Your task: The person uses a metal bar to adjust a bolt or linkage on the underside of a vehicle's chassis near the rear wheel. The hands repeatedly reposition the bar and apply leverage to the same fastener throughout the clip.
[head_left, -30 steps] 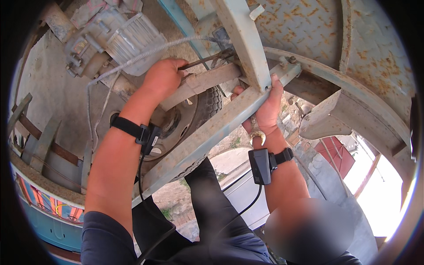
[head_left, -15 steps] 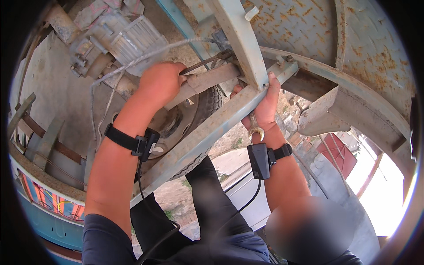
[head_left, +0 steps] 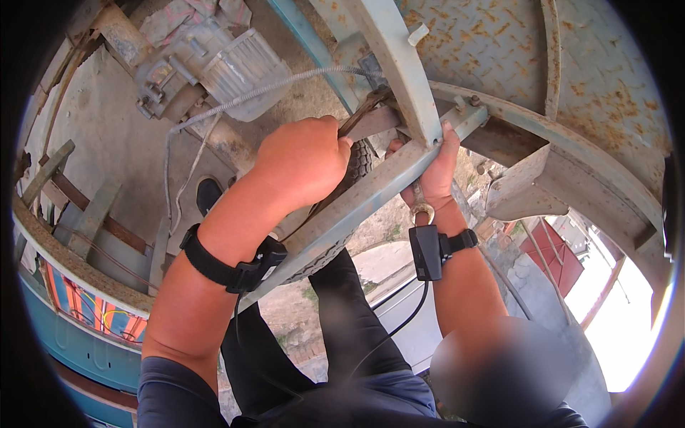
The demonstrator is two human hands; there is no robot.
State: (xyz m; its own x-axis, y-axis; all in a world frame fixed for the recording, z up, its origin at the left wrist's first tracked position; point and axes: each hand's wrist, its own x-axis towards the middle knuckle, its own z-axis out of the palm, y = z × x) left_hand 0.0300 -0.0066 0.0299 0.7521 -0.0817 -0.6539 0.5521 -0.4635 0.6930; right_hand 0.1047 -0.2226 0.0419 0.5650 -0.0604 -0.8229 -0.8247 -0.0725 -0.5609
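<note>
My left hand point(head_left: 303, 160) is a closed fist around the near end of a dark, long-handled metal tool point(head_left: 364, 114). The tool slants up to the joint where a pale blue-grey upright point(head_left: 399, 64) meets the frame; its kind and far end are unclear. My right hand point(head_left: 437, 171) grips an open-end wrench point(head_left: 422, 212) under the frame beam point(head_left: 342, 196). The wrench's open jaw points down towards my wrist, and its other end is hidden. The right thumb presses against the beam beside the upright's foot.
A tyre point(head_left: 360, 160) sits behind the beam. Further left lie a finned metal housing point(head_left: 242, 68) and a grey corrugated conduit point(head_left: 250, 93). A rusty tread plate point(head_left: 478, 50) covers the upper right. A bolt point(head_left: 474, 101) stands on the beam's far end.
My left fist has swung right and slightly down, towards the beam, turning the dark tool more steeply. My right hand keeps its hold by the beam. The whole view has shifted slightly.
</note>
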